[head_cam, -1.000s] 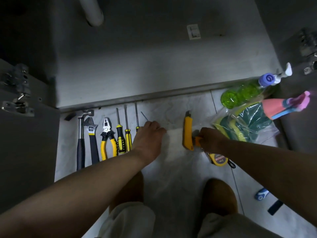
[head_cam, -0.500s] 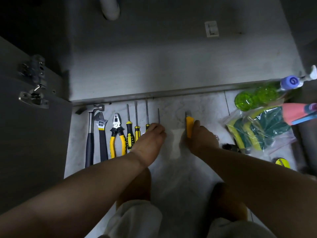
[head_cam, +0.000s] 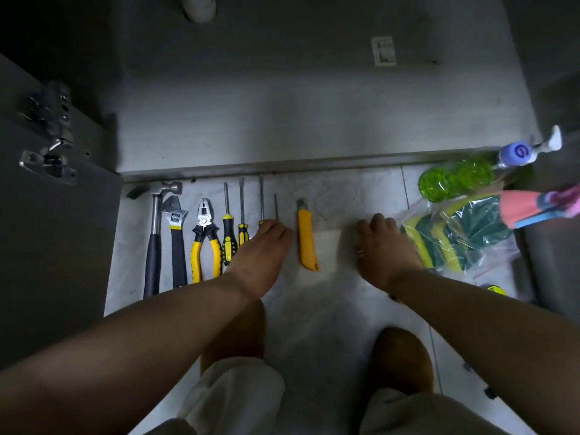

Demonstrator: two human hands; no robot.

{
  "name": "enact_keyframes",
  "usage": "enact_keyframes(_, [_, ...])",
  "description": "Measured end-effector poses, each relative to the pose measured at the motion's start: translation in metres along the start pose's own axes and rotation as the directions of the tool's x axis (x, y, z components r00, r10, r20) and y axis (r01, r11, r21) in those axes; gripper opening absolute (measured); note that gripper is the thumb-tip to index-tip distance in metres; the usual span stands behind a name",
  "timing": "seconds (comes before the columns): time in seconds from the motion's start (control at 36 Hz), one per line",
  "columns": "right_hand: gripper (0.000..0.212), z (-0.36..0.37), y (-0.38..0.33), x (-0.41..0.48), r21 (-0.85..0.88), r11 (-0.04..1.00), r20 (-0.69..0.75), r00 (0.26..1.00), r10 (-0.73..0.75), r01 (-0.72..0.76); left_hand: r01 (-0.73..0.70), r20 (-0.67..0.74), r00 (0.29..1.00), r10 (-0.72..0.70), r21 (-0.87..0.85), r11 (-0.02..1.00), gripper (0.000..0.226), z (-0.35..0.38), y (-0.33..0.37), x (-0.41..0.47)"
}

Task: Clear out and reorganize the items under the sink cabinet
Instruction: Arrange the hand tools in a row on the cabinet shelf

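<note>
Utility knife (head_cam: 307, 238) flat on floor (head_cam: 314, 306) at 12 o'clock, between left grip (head_cam: 260, 246) draped over screwdriver handles (head_cam: 242, 232), hold impossible to tell, and right grip (head_cam: 383, 243) loosely curled, empty, sponge bag (head_cam: 464, 240) at its 3 o'clock.

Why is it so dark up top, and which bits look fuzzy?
Head view: the grey cabinet interior lies in dim shadow; the pale marble floor tile catches more light; the pink spray bottle at the right edge looks blurred.
</note>
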State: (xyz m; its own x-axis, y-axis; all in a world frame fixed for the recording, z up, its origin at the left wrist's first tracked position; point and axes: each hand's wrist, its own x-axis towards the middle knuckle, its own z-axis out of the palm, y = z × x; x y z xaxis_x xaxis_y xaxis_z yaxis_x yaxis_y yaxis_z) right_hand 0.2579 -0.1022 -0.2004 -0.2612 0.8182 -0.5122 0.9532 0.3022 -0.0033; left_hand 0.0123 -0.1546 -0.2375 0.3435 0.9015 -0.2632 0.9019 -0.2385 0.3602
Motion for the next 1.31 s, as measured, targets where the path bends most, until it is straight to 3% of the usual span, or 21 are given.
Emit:
enact_keyframes(0.08, [0.067,0.008,0.024,-0.013,-0.114,0.993,0.059,0.998,-0.009,0.016,-0.029,-0.03,0.999,0.03,0.036,0.999,0.05,-0.003,0.005,0.004])
enact_keyframes(0.25, [0.057,0.011,0.02,-0.013,-0.048,0.998,0.074,0.997,0.035,-0.032,-0.062,0.056,0.997,0.058,0.065,0.996,0.063,-0.002,0.017,0.01])
enact_keyframes(0.39, [0.045,0.008,0.006,0.005,0.277,0.942,0.067,0.982,0.177,-0.188,-0.076,0.092,0.994,0.067,0.105,0.992,0.061,0.003,0.021,0.012])
enact_keyframes(0.58, [0.041,0.001,-0.018,0.062,0.515,0.752,0.091,0.899,0.428,-0.41,-0.094,0.098,0.992,0.083,0.116,0.989,0.062,-0.002,0.02,0.019])
enact_keyframes(0.64, [0.04,-0.004,-0.024,0.076,0.549,0.737,0.059,0.898,0.436,-0.394,-0.088,0.1,0.992,0.077,0.118,0.989,0.063,-0.003,0.021,0.019])
enact_keyframes(0.81, [0.037,-0.012,-0.027,0.095,0.483,0.834,-0.098,0.93,0.353,-0.266,-0.09,0.123,0.989,0.077,0.102,0.991,0.065,-0.007,0.021,0.017])
enact_keyframes(0.97, [0.037,-0.019,-0.021,0.103,0.707,0.624,-0.041,0.863,0.504,-0.331,-0.097,0.133,0.988,0.081,0.112,0.989,0.066,-0.008,0.021,0.019])
enact_keyframes(1.06, [0.034,-0.024,-0.013,0.091,0.74,0.621,-0.021,0.914,0.406,-0.259,-0.08,0.125,0.99,0.067,0.104,0.991,0.063,-0.006,0.022,0.02])
enact_keyframes(1.11, [0.027,-0.03,-0.004,0.077,0.638,0.755,-0.053,0.97,0.237,-0.15,-0.071,0.129,0.99,0.058,0.094,0.993,0.062,-0.006,0.022,0.02])
enact_keyframes(1.17, [0.026,-0.038,0.011,0.057,0.474,0.88,0.009,1.0,-0.012,0.006,-0.067,0.137,0.989,0.055,0.083,0.994,0.061,-0.007,0.023,0.02])
enact_keyframes(1.25, [0.031,-0.042,0.04,0.019,0.235,0.94,0.238,0.923,-0.304,0.249,-0.055,0.15,0.988,0.042,0.086,0.995,0.061,-0.009,0.025,0.021])
enact_keyframes(1.31, [0.043,-0.036,0.06,-0.008,0.083,0.939,0.346,0.874,-0.342,0.334,-0.043,0.157,0.987,0.027,0.103,0.994,0.061,-0.01,0.029,0.021])
